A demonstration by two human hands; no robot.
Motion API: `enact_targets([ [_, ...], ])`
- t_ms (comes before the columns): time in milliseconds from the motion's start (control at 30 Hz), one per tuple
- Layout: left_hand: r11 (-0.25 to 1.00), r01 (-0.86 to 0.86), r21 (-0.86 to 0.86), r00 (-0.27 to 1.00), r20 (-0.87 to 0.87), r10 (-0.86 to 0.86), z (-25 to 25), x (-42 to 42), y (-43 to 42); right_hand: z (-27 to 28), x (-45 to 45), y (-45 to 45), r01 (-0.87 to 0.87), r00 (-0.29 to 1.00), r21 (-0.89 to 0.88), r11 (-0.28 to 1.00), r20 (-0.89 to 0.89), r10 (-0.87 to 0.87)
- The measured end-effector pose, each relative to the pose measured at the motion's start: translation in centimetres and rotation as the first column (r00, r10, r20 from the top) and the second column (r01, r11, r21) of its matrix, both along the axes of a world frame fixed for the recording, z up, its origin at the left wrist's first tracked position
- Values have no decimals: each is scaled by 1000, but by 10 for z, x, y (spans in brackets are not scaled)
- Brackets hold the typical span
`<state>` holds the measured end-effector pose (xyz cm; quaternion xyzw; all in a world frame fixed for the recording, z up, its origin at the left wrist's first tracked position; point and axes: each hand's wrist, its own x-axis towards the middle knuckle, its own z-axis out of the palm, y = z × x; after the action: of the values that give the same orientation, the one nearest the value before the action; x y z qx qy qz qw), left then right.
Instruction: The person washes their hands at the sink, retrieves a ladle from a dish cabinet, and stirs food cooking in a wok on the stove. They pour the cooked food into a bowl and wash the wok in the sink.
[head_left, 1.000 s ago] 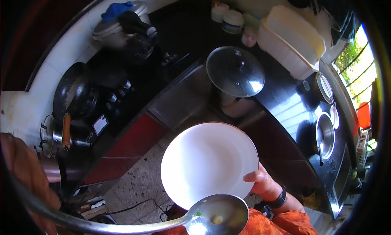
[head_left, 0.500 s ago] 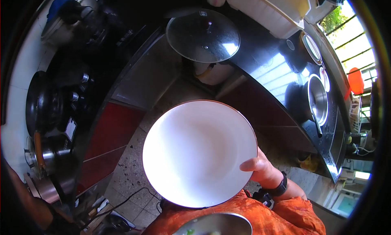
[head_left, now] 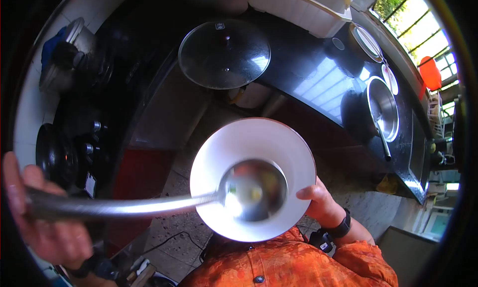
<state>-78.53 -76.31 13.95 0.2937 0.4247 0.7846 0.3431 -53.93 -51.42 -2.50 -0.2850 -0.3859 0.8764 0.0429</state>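
Observation:
My right hand (head_left: 321, 202) grips a wide white bowl (head_left: 219, 142) by its right side, with the thumb over the thin brown rim. The bowl is in front of the orange shirt. At the far left my left hand (head_left: 47, 222), slightly blurred, is closed around the long handle of a metal ladle (head_left: 256, 207). The ladle's round head overlaps the middle of the bowl; whether the two touch I cannot tell. Small green and yellow spots show in the ladle's head. The ladle hides part of the bowl's inside.
A glass lid (head_left: 224, 55) lies at the edge of the black counter (head_left: 303, 78). To the right is a steel pan (head_left: 383, 113) with a handle. A white plastic tub (head_left: 303, 10) stands at the back. Dark pots and a stove (head_left: 94, 137) are at the left.
My left hand has come into view with the ladle, whose head now overlaps the bowl. A round metal vessel with green bits at the bottom edge is gone there. The whole view has shifted slightly.

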Motion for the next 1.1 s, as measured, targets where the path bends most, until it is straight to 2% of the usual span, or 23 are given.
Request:
enact_targets([
  [33, 997, 56, -47, 989, -131, -62, -3, 7, 26, 2, 0, 2, 12, 1000, -3, 1000, -9, -12],
  [100, 998, -30, -55, 971, -237, 16, -23, 9, 37, 5, 0, 6, 69, 997, 54, 996, -27, -68],
  [133, 995, -60, -78, 938, -346, 30, -27, 13, 49, 5, -1, 7, 114, 992, 77, 991, -72, -108],
  [267, 983, -135, -122, 904, -422, 72, -31, 22, 72, 3, 8, 17, 134, 988, 58, 989, -86, -129],
  [367, 980, -144, -136, 868, -493, 59, -37, 30, 81, 0, 11, 21, 187, 978, 46, 981, -100, -182],
  [433, 966, -156, -205, 837, -547, 19, -50, 35, 81, -9, 10, 26, 252, 962, 53, 966, -127, -243],
  [567, 958, -157, -239, 856, -517, 12, -95, 62, 97, -21, 7, 38, 327, 925, -25, 945, -196, -325],
  [700, 980, -128, -155, 900, -432, 50, -130, 80, 120, -21, 1, 52, 412, 876, -144, 900, -209, -435],
  [800, 970, -83, -226, 892, -452, -29, -149, 87, 135, -31, -3, 74, 431, 852, -162, 888, -250, -459],
  [900, 957, 25, -290, 929, -347, -129, -176, 89, 151, -44, -9, 98, 472, 824, -113, 874, -294, -484],
  [967, 933, 79, -351, 937, -294, -190, -180, 90, 165, -55, -17, 113, 564, 768, -91, 821, -306, -562],
  [1000, 907, 115, -405, 947, -230, -223, -183, 89, 169, -57, -19, 119, 594, 765, -72, 801, -257, -591],
  [1033, 914, 150, -378, 964, -148, -219, -183, 89, 171, -57, -19, 126, 623, 758, -50, 780, -207, -619],
  [1100, 903, 75, -424, 948, -249, -196, -182, 86, 169, -66, -14, 144, 656, 752, 1, 754, -74, -654],
])
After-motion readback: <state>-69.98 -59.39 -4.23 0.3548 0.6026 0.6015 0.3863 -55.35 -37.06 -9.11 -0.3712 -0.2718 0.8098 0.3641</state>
